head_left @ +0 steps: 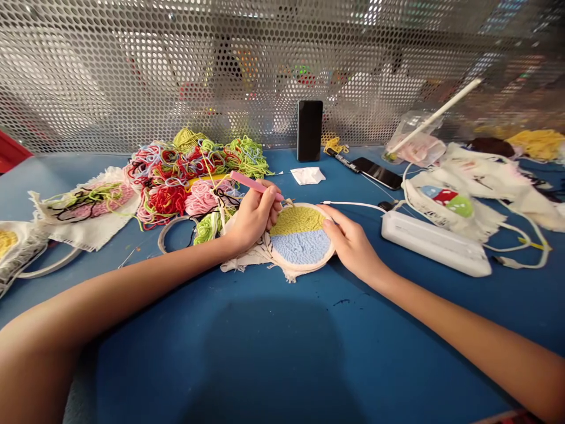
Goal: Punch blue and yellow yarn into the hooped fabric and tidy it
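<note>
**Light round hoop of yellow-green and pale-blue yarn loops (302, 238), best taken by its rim**

Between the two hands at the blue tabletop (154, 353), the hoop should weigh little: its pale rim probably stiff, the looped yarn soft and easily snagged, the frayed cloth edge limp. The right hand (351, 238) grips the rim's right side, thumb on the front (the fingers beneath are hidden, so their pressure I cannot tell). The left hand (253, 218) pinches a slim pink pen-shaped tool (247, 181), likely smooth and slippery, by the hoop's upper left. Beyond that hand lies a tangled heap of multicoloured yarn (170, 176); well to the right, a long white plastic block (435, 244).
</note>
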Demonstrator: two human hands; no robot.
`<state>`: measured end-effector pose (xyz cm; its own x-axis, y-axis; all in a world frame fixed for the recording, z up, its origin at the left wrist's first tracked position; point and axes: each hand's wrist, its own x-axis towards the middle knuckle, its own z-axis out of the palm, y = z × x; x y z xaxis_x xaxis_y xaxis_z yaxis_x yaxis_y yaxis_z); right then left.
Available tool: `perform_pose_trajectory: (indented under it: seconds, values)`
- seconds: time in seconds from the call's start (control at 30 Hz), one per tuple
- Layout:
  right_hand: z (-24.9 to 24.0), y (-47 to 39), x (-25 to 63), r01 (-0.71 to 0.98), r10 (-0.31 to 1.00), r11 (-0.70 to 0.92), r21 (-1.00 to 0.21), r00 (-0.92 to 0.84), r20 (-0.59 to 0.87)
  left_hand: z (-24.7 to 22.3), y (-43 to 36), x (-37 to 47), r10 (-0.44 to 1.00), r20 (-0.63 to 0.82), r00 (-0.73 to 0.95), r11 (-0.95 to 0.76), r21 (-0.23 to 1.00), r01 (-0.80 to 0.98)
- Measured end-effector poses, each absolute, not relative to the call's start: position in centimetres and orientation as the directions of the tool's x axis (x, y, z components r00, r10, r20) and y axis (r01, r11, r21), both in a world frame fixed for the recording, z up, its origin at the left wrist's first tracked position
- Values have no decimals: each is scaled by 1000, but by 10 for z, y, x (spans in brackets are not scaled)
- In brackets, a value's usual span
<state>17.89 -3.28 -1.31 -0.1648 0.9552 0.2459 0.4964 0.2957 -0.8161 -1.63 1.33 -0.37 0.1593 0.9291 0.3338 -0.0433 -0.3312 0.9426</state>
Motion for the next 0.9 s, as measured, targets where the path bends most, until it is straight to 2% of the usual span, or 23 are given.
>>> perform_pose_trajectory:
  seconds: [0.27,0.4,0.5,0.6,0.7,0.9]
  values:
    - [-11,-33,178,515,953,304,-801,-174,250,-4,11,-17,935,320,154,-320,947,-24]
    - [-11,-34,180,518,944,331,-789,-186,273,-3,11,-18,922,335,194,-356,931,83]
    - [-11,-35,180,512,931,365,-778,-194,309,-1,13,-19,890,375,258,-433,873,225]
    - [-10,-35,180,490,913,408,-770,-212,348,1,16,-18,844,401,355,-525,752,399]
    - [-10,-33,179,478,903,429,-767,-227,364,1,18,-18,824,384,416,-558,675,482]
    - [-12,-29,177,469,933,359,-807,-175,314,5,21,-21,860,364,357,-486,799,354]
